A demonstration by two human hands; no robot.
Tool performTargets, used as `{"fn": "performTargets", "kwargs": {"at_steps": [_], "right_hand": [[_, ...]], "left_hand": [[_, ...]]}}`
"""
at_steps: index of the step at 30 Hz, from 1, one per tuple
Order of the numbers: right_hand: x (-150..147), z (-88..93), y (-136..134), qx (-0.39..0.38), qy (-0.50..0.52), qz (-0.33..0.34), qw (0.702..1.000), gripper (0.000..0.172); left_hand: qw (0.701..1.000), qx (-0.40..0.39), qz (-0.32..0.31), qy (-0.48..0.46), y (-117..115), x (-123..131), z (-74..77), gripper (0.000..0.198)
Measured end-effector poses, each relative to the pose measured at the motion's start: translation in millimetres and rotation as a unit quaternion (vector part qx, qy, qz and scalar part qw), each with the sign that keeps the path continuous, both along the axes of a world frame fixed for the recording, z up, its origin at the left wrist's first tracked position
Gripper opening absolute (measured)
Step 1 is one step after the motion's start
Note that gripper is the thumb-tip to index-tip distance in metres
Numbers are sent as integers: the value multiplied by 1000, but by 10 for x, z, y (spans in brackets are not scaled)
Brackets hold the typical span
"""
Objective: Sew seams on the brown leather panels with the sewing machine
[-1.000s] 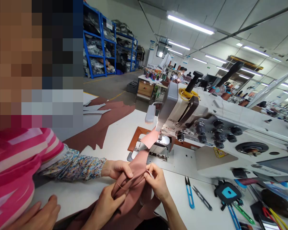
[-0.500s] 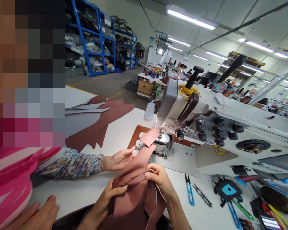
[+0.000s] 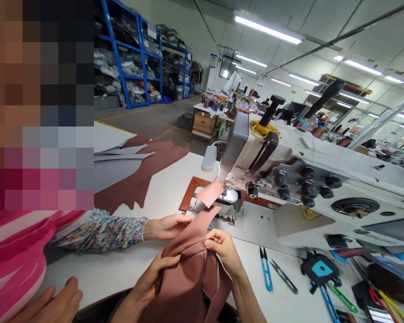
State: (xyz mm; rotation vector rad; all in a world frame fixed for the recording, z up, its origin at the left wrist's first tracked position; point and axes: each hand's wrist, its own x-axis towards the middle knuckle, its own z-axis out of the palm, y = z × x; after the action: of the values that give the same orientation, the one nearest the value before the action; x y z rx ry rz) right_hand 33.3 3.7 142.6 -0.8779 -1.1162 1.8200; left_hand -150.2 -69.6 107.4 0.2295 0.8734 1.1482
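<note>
A soft, reddish-brown leather-like piece [image 3: 185,278], folded and with loose strips, hangs between my two hands. My left hand [image 3: 151,280] grips its left side, thumb lying on top. At its upper right edge, my right hand [image 3: 224,249] pinches a fold between thumb and fingers. A co-worker's hand [image 3: 168,226] in a floral sleeve touches the piece's far left side. Beyond it stands the sewing machine [image 3: 234,139], with a smaller reddish-brown piece [image 3: 210,193] under its needle area. The upper end of my piece reaches close to that one.
Blue-handled snips [image 3: 265,271] and dark snips [image 3: 284,276] lie on the white table at right, near a black-and-blue tool holder [image 3: 319,267]. Brown and grey cut pieces [image 3: 131,179] lie at left. Another co-worker's hand [image 3: 60,303] rests at lower left.
The co-worker's sleeved hand has shifted slightly right along the piece. The piece's upper end has moved a little to the right, and its folds have changed slightly. My hands keep their grip.
</note>
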Motion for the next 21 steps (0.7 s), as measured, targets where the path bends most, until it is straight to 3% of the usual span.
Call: {"fn": "performTargets", "kwargs": {"at_steps": [7,15,21], "right_hand": [[24,-105,58,-8,-20,15,1000,46],[45,-106,110,18,-24,9,999,46],[92,-84,98,-19,2,64,998,49]], "left_hand": [[999,21,-19,-21,17,-19,9,65],[999,25,-7,46,33,-5,129,70],[996,51,-11,75,59,-30,110,58]]}}
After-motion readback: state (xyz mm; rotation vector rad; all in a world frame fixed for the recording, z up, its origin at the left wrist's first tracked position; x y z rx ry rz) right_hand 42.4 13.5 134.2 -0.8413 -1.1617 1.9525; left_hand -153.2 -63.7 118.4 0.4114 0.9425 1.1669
